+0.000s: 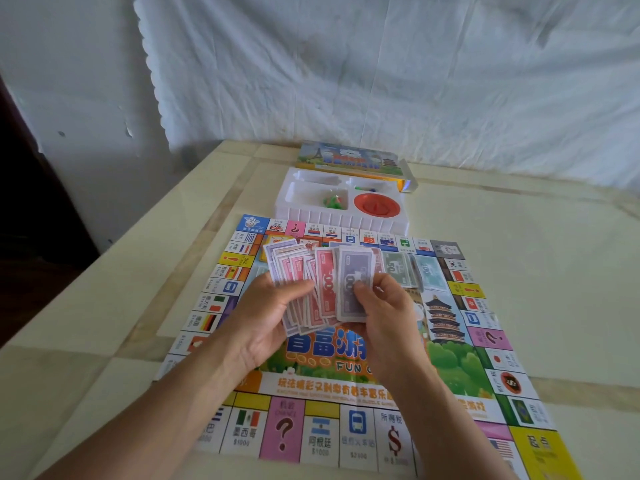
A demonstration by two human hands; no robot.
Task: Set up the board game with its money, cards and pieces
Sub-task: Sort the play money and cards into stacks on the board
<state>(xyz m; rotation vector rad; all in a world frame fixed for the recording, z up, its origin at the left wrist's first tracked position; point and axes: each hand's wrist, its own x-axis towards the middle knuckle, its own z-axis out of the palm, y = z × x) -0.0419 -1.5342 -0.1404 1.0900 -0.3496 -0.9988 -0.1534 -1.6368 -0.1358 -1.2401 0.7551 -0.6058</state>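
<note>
The paper game board (460,368) lies flat on the table in front of me. Above its middle, my left hand (270,317) holds a fan of pink, red and purple play money (304,271). My right hand (384,306) pinches a purple note (353,271) at the right end of the fan. A green note pile (396,268) and a pale blue note pile (427,271) lie on the board just right of my hands. A yellow card stack (268,242) shows behind the fan.
A white plastic tray (287,202) stands beyond the board, holding green pieces (334,200) and a red round dish (376,205). The game box (349,161) lies behind it by the white cloth backdrop. The cream table (536,271) extends right.
</note>
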